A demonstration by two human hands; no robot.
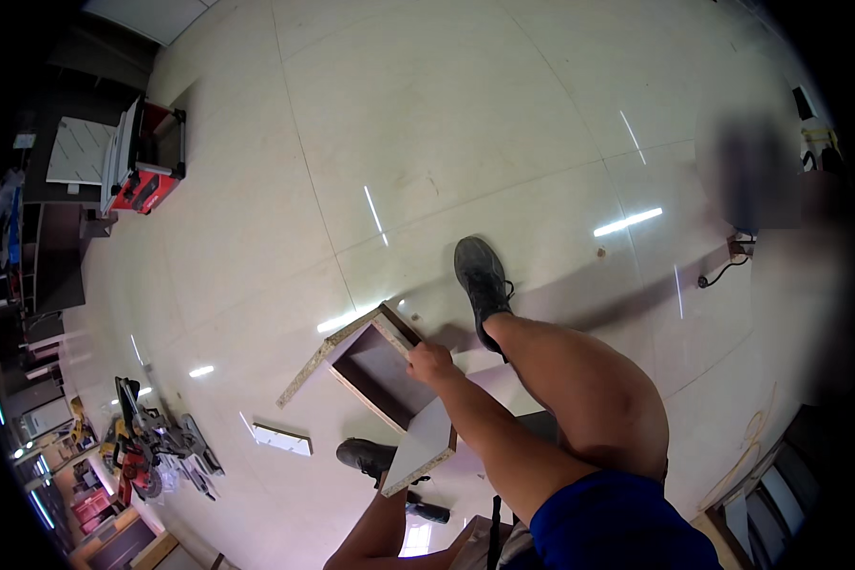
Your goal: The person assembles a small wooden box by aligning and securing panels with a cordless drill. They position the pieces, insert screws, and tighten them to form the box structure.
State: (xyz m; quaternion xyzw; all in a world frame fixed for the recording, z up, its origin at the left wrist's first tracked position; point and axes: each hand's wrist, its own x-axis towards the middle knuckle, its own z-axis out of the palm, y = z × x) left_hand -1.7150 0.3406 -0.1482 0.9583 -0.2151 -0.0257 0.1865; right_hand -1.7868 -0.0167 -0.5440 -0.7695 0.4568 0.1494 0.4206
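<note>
A small open box of chipboard panels with a brown inside stands tilted between my feet. My right hand is closed on the upper right edge of its frame, the thumb and fingers against the wood. One white-faced panel with a raw chipboard edge slants down on the box's left. Another white-faced panel sticks out at its near end, over my left ankle. My left hand does not show. My right shoe is beyond the box and my left shoe is beside its near side.
A narrow white strip lies on the floor left of the box. A dark object lies near my left leg. Farther left are a mitre saw and a red table saw. A black cable trails at the right.
</note>
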